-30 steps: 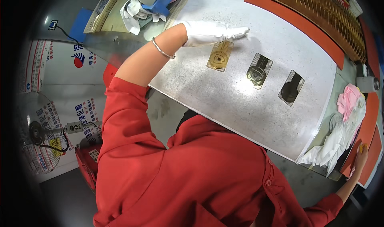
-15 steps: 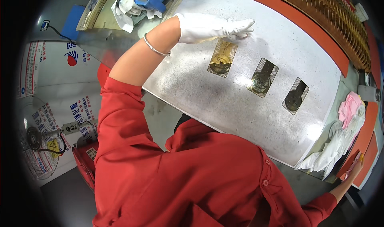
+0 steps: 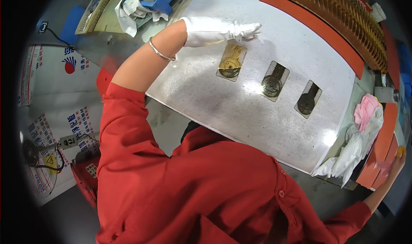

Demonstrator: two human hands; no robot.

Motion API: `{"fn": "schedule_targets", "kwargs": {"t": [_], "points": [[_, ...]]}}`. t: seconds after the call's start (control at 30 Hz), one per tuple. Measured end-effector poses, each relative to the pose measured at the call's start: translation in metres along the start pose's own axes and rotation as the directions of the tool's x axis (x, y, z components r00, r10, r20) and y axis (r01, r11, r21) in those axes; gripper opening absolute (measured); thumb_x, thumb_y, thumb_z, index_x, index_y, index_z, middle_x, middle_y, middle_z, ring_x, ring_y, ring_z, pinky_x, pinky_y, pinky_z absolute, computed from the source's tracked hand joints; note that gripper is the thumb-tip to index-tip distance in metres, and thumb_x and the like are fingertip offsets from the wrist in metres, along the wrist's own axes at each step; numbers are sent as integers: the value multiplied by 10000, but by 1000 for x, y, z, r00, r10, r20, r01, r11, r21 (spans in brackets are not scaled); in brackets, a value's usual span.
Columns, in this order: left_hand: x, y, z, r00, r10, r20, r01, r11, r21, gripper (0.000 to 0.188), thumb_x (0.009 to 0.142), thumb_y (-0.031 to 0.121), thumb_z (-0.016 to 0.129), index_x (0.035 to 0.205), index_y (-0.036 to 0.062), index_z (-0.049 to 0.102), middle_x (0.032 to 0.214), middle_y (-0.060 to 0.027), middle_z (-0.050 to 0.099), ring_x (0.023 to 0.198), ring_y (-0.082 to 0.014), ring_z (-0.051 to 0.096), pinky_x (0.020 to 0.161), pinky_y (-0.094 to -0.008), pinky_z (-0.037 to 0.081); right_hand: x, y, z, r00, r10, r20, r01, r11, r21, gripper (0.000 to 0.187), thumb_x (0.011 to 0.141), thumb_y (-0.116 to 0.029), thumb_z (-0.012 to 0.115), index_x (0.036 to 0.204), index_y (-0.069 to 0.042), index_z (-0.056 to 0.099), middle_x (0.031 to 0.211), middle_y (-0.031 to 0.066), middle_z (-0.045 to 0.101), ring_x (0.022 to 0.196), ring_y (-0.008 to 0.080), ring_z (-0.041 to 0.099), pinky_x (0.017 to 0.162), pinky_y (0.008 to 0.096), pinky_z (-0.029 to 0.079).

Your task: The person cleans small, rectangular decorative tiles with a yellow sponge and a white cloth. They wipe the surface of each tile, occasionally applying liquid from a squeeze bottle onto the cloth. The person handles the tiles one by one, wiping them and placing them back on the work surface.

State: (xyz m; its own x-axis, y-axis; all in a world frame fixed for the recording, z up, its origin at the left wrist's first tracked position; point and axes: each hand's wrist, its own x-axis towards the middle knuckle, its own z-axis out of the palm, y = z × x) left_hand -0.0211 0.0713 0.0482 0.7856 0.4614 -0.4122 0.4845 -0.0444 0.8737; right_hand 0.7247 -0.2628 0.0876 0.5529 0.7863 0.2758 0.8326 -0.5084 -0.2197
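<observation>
On white surface (image 3: 193, 99): gold plate (image 3: 230, 65), long axis near–far, far end leaning R, round-emblem end twd person; mid plate (image 3: 275, 81) & R plate (image 3: 308, 99) approx parallel. Fan (image 3: 30, 153) far L. L hand (image 3: 228, 31) gloved, fingers extended by gold plate, grasp can't tell. R hand (image 3: 395, 164) bare, at yellow item (image 3: 401, 151), grip unclear.

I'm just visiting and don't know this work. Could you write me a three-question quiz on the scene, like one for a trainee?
1. Counting: How many flat, rectangular gold-and-black pieces with mesh-like borders lie on the smooth white work surface?
2. True or false: The crumpled pink cloth lies to the right of the work surface.
3. Multiple choice: Which hand wears a white fabric glove?
A) right
B) left
C) both

Key: 1. Three. 2. True. 3. B, the left hand.
</observation>
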Motion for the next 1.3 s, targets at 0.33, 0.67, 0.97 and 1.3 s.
{"fn": "schedule_targets", "kwargs": {"t": [0.33,0.67,0.97,1.3], "points": [[7,8,1,989,67,-129,-74,996,-49,571,953,408,218,1285,-29,374,1271,-133,448,1169,-213,413,1014,-317,288,93,-222,14,994,-85,-74,75,989,-130,263,772,-218,584,951,-25,587,863,189,621,826,327,596,673,397,439],[-6,30,7,989,-51,-136,73,984,162,668,899,570,212,1313,77,392,1232,-96,480,1092,-208,436,976,-326,326,166,-104,88,955,-245,169,294,867,-402,305,856,-198,484,1117,-44,521,979,188,604,931,361,569,737,407,448],[-12,14,2,993,58,-106,-57,998,14,696,880,584,264,1319,55,373,1320,-105,413,1220,-221,374,996,-320,299,193,-65,94,955,-259,144,296,865,-405,357,846,-175,490,1173,-31,495,1028,200,586,962,351,560,789,384,438],[-27,-4,-5,990,57,-133,-26,974,225,746,839,583,372,1338,32,313,1342,-153,369,1253,-257,327,1037,-316,258,107,-184,53,945,-327,-6,315,917,-242,327,868,-142,479,1178,-39,500,1071,135,594,984,253,582,817,319,444]]}}
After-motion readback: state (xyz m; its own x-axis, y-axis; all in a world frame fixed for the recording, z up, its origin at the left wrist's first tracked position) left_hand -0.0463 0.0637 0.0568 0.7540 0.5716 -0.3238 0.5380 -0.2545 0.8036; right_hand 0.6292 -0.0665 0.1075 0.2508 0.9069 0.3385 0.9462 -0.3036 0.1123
